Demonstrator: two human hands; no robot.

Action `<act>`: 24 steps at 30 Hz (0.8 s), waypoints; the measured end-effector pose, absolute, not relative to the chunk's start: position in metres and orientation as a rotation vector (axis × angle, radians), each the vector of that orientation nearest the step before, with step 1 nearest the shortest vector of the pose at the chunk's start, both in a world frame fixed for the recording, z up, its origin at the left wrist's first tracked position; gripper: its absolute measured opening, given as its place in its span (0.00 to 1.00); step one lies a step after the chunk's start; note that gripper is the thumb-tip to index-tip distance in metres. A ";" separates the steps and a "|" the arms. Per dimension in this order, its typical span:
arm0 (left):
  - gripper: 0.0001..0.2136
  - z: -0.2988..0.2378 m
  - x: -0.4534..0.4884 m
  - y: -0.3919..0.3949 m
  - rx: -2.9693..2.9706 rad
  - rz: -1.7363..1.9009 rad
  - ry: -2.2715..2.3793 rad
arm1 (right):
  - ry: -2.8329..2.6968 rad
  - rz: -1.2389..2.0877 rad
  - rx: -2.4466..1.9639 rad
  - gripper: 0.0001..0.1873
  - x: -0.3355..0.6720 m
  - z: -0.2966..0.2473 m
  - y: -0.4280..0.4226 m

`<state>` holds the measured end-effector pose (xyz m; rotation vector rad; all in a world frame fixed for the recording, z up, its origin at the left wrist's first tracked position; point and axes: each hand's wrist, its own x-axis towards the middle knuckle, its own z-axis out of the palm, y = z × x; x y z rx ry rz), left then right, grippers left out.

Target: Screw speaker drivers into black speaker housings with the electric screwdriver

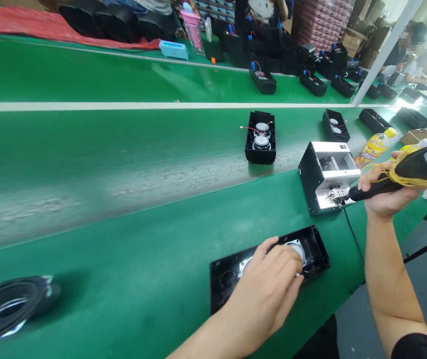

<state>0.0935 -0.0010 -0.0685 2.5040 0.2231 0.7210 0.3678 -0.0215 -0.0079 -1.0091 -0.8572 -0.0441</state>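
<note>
My right hand [385, 192] is wrapped round a black electric screwdriver [418, 164] with a yellow cord bunched about it. The driver's tip is at the front outlet of a silver and black screw feeder [333, 159]. My left hand [265, 284] reaches into a black speaker housing [318, 244] lying on the green bench. Its curled fingers are on a round speaker driver [296, 249] in the housing. A second driver is mostly hidden behind that hand. Whether a screw sits on the tip is too small to tell.
A large loose speaker [7, 306] lies at the lower left. Beyond the near bench edge, a housing with two drivers [261, 139] and another housing [336, 124] stand on the green belt. A drink bottle [375, 147] is behind the feeder. People and stacked housings are farther back.
</note>
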 end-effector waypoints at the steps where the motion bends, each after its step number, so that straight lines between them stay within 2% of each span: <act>1: 0.07 -0.068 0.093 0.001 2.499 0.731 0.242 | -0.860 -0.041 -1.005 0.35 0.368 -0.009 -0.022; 10: 0.18 -0.071 0.086 0.017 2.837 0.536 0.328 | -0.841 0.024 -1.010 0.33 0.369 -0.013 -0.020; 17: 0.15 -0.075 0.076 0.015 2.714 0.403 0.340 | -0.849 0.004 -1.012 0.38 0.377 -0.027 -0.040; 21: 0.36 -0.074 0.072 0.016 2.675 0.136 0.337 | -0.891 -0.140 -0.925 0.38 0.385 -0.024 -0.046; 22: 0.38 -0.074 0.072 0.017 2.670 0.086 0.353 | -0.907 -0.162 -0.919 0.38 0.387 -0.023 -0.045; 24: 0.38 -0.072 0.072 0.017 2.661 0.031 0.391 | -0.929 -0.147 -0.929 0.36 0.390 -0.021 -0.041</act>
